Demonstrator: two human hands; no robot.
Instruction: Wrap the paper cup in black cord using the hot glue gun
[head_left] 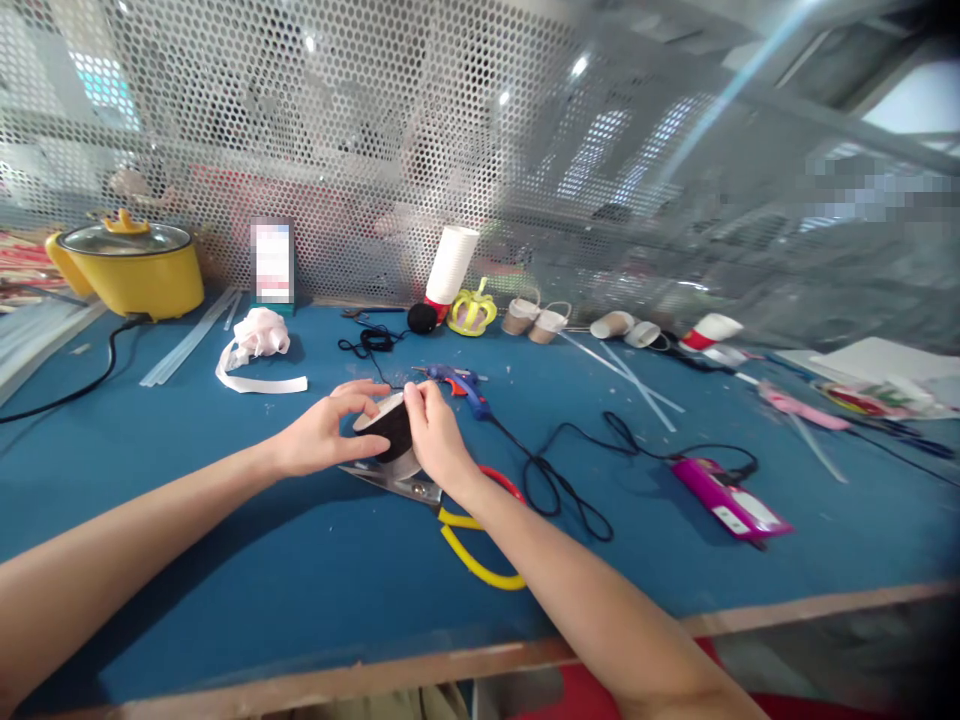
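A small cup (400, 440) with a black band around its side is tilted between my hands, above the desk. My left hand (326, 430) holds its left side, with the thumb across the black part and fingers at the rim. On the right side, my right hand (435, 430) grips the rim and wall with thumb and fingers. Below them lies a pair of scissors (420, 490) with yellow and red handles, partly hidden by my right arm. A blue glue gun (469, 390) lies just behind my right hand. Black yarn (371, 340) trails from a ball (422, 318) toward the cup.
A yellow electric pot (135, 270) and a crumpled white strip (259, 340) are at left. Stacked cups (452, 260), a yellow crown-like basket (472, 312) and small buckets (519, 315) line the mesh. A purple power strip (727, 500) with a black cable (555, 480) sits right.
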